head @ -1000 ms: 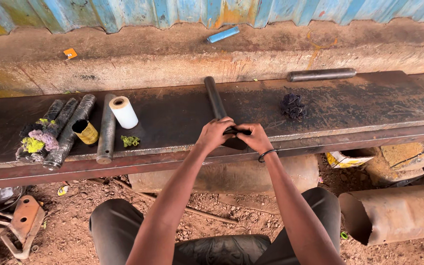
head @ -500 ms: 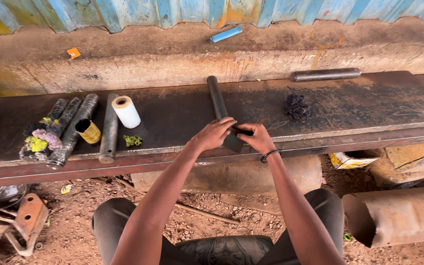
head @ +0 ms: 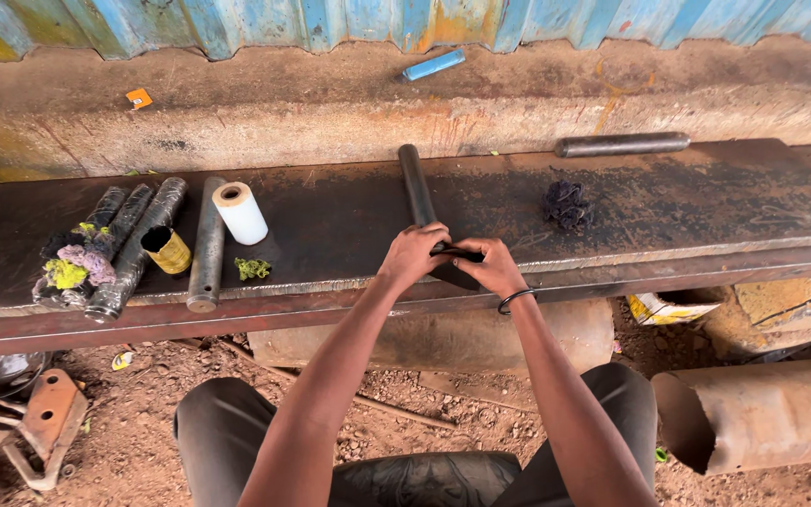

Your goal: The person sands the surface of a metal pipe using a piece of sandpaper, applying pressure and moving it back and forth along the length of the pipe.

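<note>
Both hands work the near end of one dark tube (head: pixel 419 199), which lies on the dark metal bench (head: pixel 668 225) at frame centre, running from the hands up toward the wall. The left hand (head: pixel 415 255) is curled over the tube from the left side, fingers closed around it. The right hand (head: pixel 490 268) has its fingers pressed together on a strip of black tape (head: pixel 457 252) that spans between the two hands at the tube's near end. How much of the tube the right hand itself touches cannot be told; the hands hide that end. A dark bangle (head: pixel 515 300) sits on the right wrist.

Count on the bench:
- Wrapped tubes (head: pixel 133 246), left of frame: three, lying side by side, with coloured scrap at their near ends.
- Bare grey pipe (head: pixel 206 246): one, just right of the wrapped ones.
- Yellow tape roll (head: pixel 167 250): one, between the wrapped tubes and the grey pipe.
- White roll (head: pixel 239 212): one, just right of the grey pipe.
- Green scrap (head: pixel 252 268): one small clump, below the white roll.
- Dark rag (head: pixel 567 204): one, right of centre, well apart from the hands.
- Grey bar (head: pixel 622 144): one, at the bench's far edge, upper right.

On the ledge behind: one blue tube (head: pixel 433 65), top centre, and one orange scrap (head: pixel 139 97), upper left.
</note>
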